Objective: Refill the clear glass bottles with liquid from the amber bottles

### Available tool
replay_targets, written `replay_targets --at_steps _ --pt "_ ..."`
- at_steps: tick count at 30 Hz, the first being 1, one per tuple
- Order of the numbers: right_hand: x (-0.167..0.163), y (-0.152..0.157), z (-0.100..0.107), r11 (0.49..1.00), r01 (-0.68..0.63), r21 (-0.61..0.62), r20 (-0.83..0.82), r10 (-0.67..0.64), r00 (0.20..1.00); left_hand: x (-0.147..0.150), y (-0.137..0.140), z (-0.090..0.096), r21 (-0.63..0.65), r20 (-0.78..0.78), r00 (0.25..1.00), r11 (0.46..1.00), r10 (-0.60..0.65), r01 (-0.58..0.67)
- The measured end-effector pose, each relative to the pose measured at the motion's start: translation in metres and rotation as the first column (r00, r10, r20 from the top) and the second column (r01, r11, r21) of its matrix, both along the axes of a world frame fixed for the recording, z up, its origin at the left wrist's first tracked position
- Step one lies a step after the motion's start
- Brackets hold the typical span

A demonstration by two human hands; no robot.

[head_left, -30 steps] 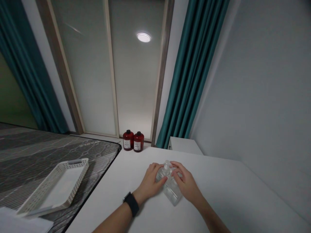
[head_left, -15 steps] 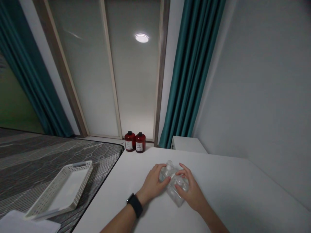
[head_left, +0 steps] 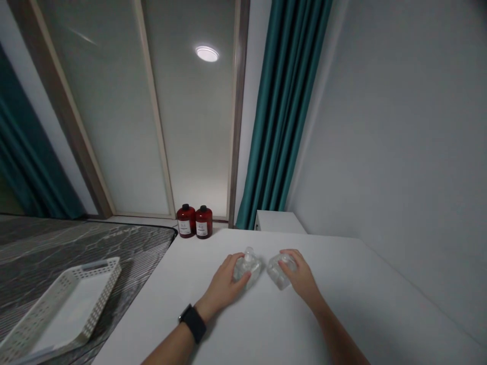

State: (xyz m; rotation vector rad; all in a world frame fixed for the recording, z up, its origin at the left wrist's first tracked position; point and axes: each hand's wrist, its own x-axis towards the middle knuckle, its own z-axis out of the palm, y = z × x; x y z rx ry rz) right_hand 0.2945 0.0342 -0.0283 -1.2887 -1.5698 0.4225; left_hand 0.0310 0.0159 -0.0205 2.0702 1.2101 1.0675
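Two clear plastic bottles are on the white table, a small gap between them. My left hand point(head_left: 223, 284), with a dark watch on its wrist, curls its thumb and fingers around the left clear bottle point(head_left: 252, 265), whose neck points away from me. The other clear bottle point(head_left: 278, 276) is under my right hand point(head_left: 303, 282), gripped between thumb and fingers. My right fingers hide part of that bottle, so its neck is hard to make out.
Two dark red bottles point(head_left: 204, 223) with black caps and white labels stand at the table's point(head_left: 243, 334) far left corner. A white perforated basket point(head_left: 88, 324) sits to the left on a dark grey patterned surface point(head_left: 129, 243). Behind the table is a white cabinet point(head_left: 280, 221).
The two clear bottles, close together and overlapping before, are now apart, one in each hand. My view has turned slightly to the right.
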Motion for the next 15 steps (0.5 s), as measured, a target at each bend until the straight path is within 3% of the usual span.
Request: replay_targets --at_steps 4,9,15 --pt "0.028 0.016 -0.01 0.981 0.191 0.026 -0.041 -0.19 0.981 0.001 0.001 -0.001 -0.005 -0.028 1.0 1.0 0.002 -0.002" --pt "0.051 0.029 -0.015 0.922 0.378 0.085 -0.101 -0.369 0.924 0.002 0.005 -0.005 0.028 -0.033 0.999 1.0 0.009 -0.008" --pt "0.031 0.005 0.007 0.87 0.421 0.256 -0.099 -0.41 0.907 0.002 0.008 -0.01 0.071 -0.031 0.999 0.997 0.01 -0.008"
